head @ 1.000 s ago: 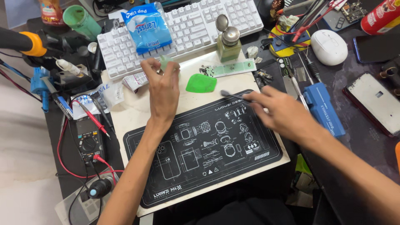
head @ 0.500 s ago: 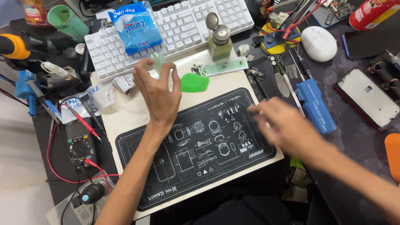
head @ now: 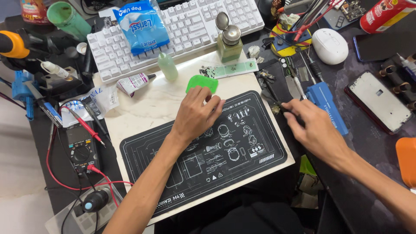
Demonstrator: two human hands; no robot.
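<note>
Green plastic card (head: 202, 82) touched by the left hand (head: 193, 115) at the black mat's (head: 173, 167) top edge.
A thin dark tool (head: 277, 102) is pinched in the right hand (head: 313, 129); the left fingers are spread loosely. A blue packet (head: 141, 27) is laid on the white keyboard (head: 195, 21); a small green bottle (head: 167, 66) is stood upright below it.

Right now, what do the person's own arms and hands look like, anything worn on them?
Both are bare. The left hand and its forearm show no sleeve, glove, watch or ring that I can see. The right hand and its forearm are likewise uncovered, with no wristband or glove. The fingers carry no tape or markings. Upper arms are out of view.
</note>
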